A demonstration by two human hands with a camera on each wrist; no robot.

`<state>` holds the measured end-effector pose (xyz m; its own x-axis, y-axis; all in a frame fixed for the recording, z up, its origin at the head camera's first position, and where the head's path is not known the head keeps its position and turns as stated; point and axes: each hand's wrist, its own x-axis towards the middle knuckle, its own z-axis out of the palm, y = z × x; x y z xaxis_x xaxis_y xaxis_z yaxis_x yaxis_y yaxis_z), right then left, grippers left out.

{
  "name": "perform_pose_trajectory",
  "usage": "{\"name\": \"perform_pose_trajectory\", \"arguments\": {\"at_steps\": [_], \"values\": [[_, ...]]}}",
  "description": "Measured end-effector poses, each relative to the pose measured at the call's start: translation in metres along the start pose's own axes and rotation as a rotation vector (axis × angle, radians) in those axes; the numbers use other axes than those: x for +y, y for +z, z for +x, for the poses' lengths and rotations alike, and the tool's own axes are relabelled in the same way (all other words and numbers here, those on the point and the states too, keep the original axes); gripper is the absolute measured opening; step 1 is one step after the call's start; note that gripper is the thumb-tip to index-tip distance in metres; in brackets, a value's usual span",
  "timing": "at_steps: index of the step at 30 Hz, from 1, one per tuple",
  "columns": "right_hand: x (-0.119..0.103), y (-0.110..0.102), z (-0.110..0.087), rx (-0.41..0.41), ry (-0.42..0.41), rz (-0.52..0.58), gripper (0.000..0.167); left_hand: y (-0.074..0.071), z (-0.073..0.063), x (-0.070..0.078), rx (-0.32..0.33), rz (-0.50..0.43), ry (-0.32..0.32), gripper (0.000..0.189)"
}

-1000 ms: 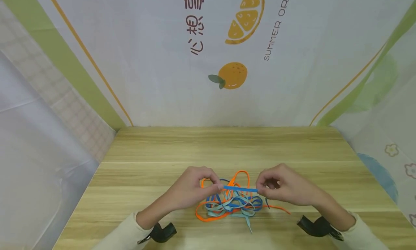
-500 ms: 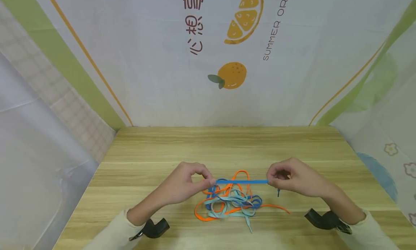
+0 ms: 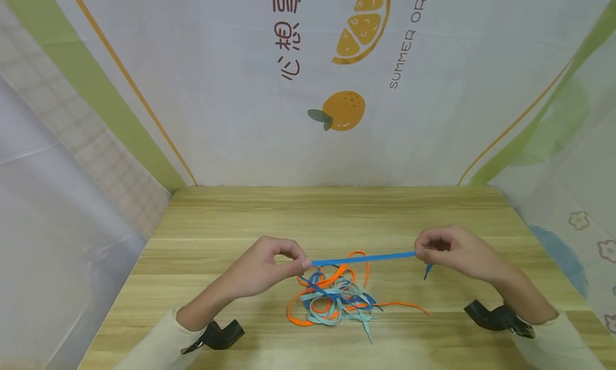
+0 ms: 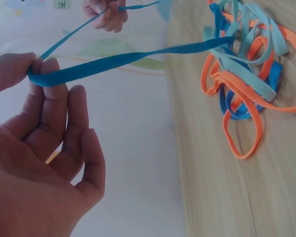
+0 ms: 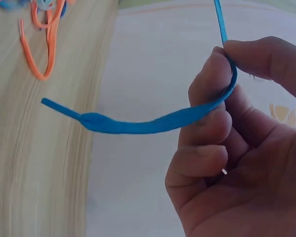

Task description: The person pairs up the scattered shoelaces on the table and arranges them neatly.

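A blue shoelace (image 3: 363, 259) is stretched nearly straight between my two hands, above the table. My left hand (image 3: 267, 266) pinches it between thumb and forefinger; from there the lace runs back down into the pile, as the left wrist view shows. With thumb and forefinger my right hand (image 3: 457, 252) pinches the lace near its tipped end (image 5: 61, 109), which dangles past the fingers. Below lies a tangle of shoelaces: an orange lace (image 3: 300, 322), a pale turquoise lace (image 3: 332, 321) and more of the blue one.
The wooden table (image 3: 231, 215) extends beyond the hands to a white printed cloth (image 3: 231, 92) hanging at its back. Further cloths hang at both sides. An orange lace end (image 3: 414, 306) reaches out rightward from the tangle, and a turquoise tip (image 3: 369, 335) points toward the front.
My hands have moved apart, the right one farther to the right and both slightly away from me. The blue stretch between them has lengthened, and blue loops in the pile have shifted.
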<state>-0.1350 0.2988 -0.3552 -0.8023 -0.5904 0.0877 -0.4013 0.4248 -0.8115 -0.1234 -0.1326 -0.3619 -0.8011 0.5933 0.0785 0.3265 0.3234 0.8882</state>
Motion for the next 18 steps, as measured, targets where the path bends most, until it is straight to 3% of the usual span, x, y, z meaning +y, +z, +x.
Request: {"name": "perform_pose_trajectory", "arguments": {"at_steps": [12,18], "values": [[0.028,-0.026,-0.015,0.076,0.094,0.055,0.015,-0.013,-0.006,0.001,0.006,-0.037,-0.007,0.016],[0.05,-0.038,-0.02,0.095,0.074,0.124,0.02,-0.023,-0.01,-0.002,0.03,-0.067,0.004,0.018]]}}
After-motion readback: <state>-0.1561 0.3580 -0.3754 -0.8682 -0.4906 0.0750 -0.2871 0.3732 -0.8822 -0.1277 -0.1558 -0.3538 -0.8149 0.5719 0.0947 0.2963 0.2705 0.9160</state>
